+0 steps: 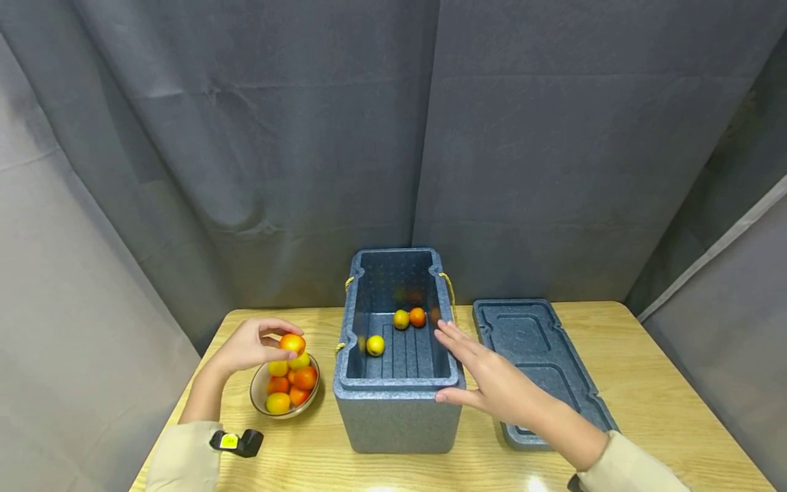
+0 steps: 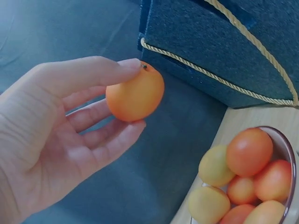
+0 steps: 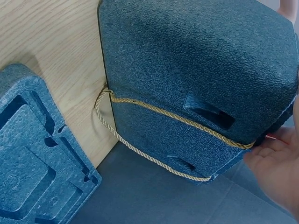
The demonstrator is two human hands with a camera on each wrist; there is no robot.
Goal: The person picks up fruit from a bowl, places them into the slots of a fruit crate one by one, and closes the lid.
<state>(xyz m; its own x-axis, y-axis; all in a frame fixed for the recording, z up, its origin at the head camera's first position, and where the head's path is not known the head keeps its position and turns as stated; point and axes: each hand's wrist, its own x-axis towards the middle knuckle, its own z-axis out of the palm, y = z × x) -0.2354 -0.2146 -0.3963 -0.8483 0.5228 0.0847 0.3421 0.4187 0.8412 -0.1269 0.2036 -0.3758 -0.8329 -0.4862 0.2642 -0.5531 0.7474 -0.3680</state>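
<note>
Between thumb and fingers, my left hand [image 1: 255, 345] pinches an orange fruit [image 2: 135, 92] with a small dark stem end. That hand is above a bowl [image 1: 254, 395] heaped with several orange and yellow fruits, seen at the lower right of the left wrist view. To its right stands an open grey foam box [image 1: 402, 424]. Inside lie two yellow fruits, one a yellow fruit [image 1: 375, 345] near the front, and an orange fruit [image 1: 417, 317]. My right hand [image 1: 486, 372] rests on the box's right rim with its fingers straight.
Right of the box lies its grey lid [image 1: 547, 362], recessed side up on the wooden table [image 1: 295, 465]. Yellow rope handles [image 3: 173, 115] hang on the box's sides. A grey curtain [image 1: 307, 137] stands behind the table.
</note>
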